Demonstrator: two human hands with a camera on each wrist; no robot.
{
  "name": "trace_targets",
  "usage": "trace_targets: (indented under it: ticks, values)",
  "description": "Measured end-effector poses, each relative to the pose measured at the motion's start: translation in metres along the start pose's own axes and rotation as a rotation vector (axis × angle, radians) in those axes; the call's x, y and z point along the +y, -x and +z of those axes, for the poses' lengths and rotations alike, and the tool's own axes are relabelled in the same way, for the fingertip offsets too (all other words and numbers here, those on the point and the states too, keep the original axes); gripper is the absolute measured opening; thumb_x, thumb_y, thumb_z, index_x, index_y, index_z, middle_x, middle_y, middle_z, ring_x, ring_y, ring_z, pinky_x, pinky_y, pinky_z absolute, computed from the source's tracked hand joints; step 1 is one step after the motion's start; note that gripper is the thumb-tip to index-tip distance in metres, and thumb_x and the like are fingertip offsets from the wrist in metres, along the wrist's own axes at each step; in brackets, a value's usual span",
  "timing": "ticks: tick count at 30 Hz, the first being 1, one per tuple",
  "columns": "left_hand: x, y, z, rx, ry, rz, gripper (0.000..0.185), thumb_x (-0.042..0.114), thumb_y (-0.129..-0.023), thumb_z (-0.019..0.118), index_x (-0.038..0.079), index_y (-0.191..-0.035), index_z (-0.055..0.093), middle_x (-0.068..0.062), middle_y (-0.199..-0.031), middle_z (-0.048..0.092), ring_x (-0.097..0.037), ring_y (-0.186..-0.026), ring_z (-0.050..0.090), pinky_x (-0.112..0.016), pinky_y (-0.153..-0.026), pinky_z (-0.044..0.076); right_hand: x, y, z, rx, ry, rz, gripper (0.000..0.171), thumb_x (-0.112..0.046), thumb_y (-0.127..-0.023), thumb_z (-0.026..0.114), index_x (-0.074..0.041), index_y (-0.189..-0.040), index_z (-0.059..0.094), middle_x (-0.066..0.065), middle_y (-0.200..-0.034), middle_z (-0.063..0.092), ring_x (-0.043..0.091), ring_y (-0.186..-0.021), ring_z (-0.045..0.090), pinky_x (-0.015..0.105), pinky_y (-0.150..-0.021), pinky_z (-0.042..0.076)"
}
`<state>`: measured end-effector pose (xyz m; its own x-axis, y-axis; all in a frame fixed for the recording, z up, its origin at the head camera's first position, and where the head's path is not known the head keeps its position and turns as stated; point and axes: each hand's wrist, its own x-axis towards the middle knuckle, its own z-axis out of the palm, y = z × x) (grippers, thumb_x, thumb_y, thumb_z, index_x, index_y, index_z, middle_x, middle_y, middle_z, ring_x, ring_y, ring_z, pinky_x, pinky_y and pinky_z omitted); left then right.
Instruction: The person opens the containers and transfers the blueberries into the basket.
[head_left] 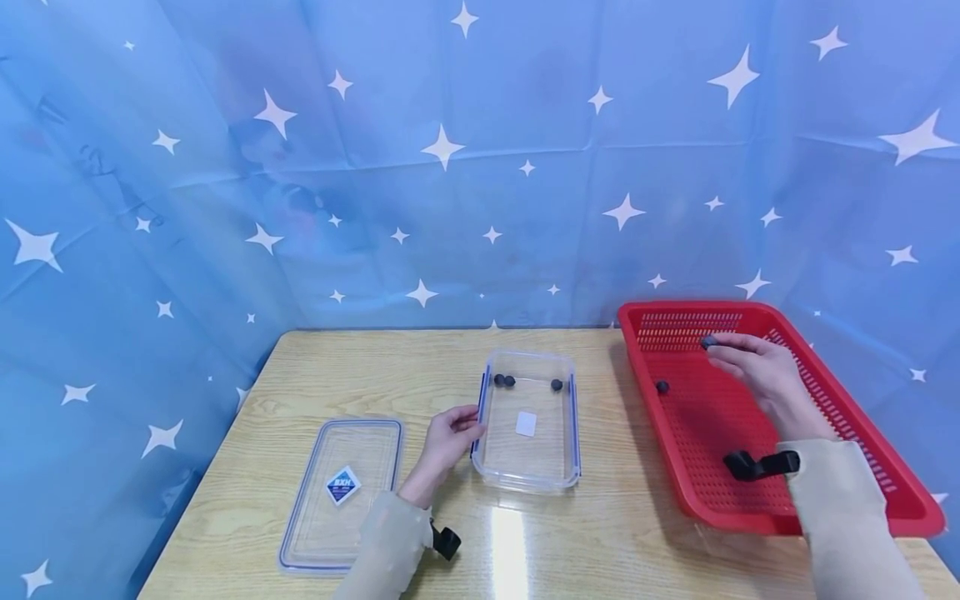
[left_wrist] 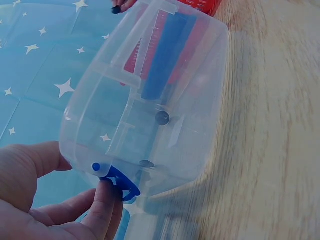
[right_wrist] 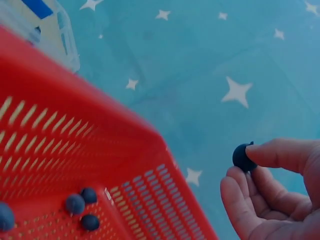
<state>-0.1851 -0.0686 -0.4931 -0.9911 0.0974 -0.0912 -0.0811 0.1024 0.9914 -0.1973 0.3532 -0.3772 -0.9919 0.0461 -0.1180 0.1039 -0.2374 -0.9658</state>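
Observation:
My right hand (head_left: 765,375) pinches a dark blueberry (right_wrist: 243,158) between thumb and fingertips, above the far part of the red basket (head_left: 678,467). Several more blueberries (right_wrist: 75,204) lie on the basket floor in the right wrist view; one blueberry (head_left: 662,387) shows by its left wall in the head view. My left hand (head_left: 448,437) holds the clear plastic box (head_left: 528,481) at its left side, with fingers on a blue latch (left_wrist: 122,184) and the thumb by the wall. Inside the box, blueberries (head_left: 557,385) sit near its far end, around a white square (head_left: 527,423).
The box's clear lid (head_left: 307,517), with a blue rim and a blue label (head_left: 342,485), lies on the wooden table (head_left: 600,550) left of the box. Behind the table hangs a blue curtain (head_left: 525,208) with white stars. The basket's raised rim stands right of the box.

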Motion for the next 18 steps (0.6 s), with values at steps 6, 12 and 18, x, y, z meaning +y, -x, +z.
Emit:
trace_targets:
  ticks: [6, 12, 18]
  values:
    - [0.016, 0.008, -0.001, -0.011, 0.002, 0.008, 0.037, -0.003, -0.083, 0.062, -0.017, -0.116, 0.054, -0.033, -0.109, 0.058, -0.026, -0.094, 0.059, -0.026, -0.079, 0.052, 0.006, 0.005, -0.013, -0.018, -0.019, 0.015, 0.019, -0.002, -0.088, 0.061, -0.015, -0.093, 0.074, -0.006, -0.089, 0.069, 0.008, -0.080, 0.067, 0.018, -0.070, 0.054]
    - [0.034, 0.019, 0.000, -0.008, -0.010, 0.010, 0.037, -0.004, -0.084, 0.060, -0.018, -0.117, 0.052, -0.034, -0.109, 0.057, -0.031, -0.096, 0.058, -0.024, -0.080, 0.051, 0.010, 0.007, -0.019, -0.005, 0.065, 0.034, 0.015, -0.011, -0.088, 0.064, -0.021, -0.096, 0.071, -0.009, -0.090, 0.069, 0.005, -0.082, 0.066, 0.014, -0.071, 0.052]
    - [0.027, 0.015, 0.000, -0.005, -0.010, 0.002, 0.037, -0.003, -0.084, 0.061, -0.017, -0.117, 0.053, -0.032, -0.109, 0.058, -0.029, -0.096, 0.059, -0.026, -0.081, 0.052, 0.011, 0.006, -0.014, -0.028, 0.015, -0.002, 0.017, -0.008, -0.090, 0.061, -0.019, -0.099, 0.071, -0.007, -0.091, 0.070, 0.006, -0.083, 0.067, 0.016, -0.071, 0.053]
